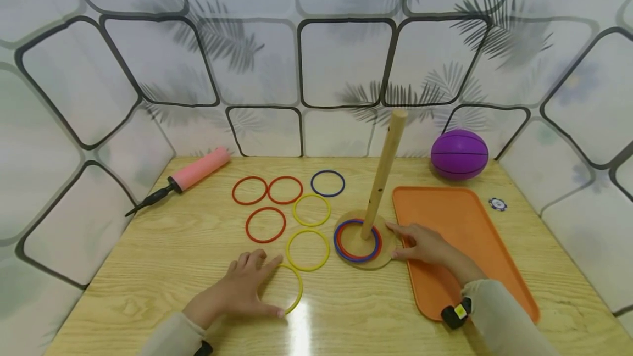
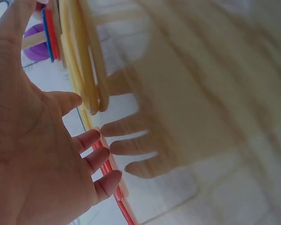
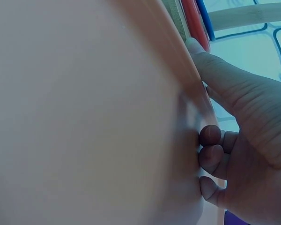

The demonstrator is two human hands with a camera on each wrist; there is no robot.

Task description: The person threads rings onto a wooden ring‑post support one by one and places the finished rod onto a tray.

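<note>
On the wooden table lies a yellow ring (image 1: 300, 288), and my left hand (image 1: 242, 284) spreads over its left side. Thumb and index fingertips are at the ring's edge, the other fingers loosely extended; part of the ring is hidden under the hand. My right hand (image 1: 427, 246) holds the right rim of a round wooden base (image 1: 388, 260) between thumb and index finger. From that base rises a wooden post (image 1: 383, 172), leaning right in view. A blue ring (image 1: 336, 245) and a red ring (image 1: 379, 243) lie around the post's foot.
Left of the base are two more yellow rings (image 1: 309, 270), three red rings (image 1: 266, 242) and a blue ring (image 1: 328, 196). An orange tray (image 1: 455, 207) lies under the right forearm. Farther out are a purple ball (image 1: 460, 154), a poker chip (image 1: 498, 204) and a pink pump (image 1: 201, 169).
</note>
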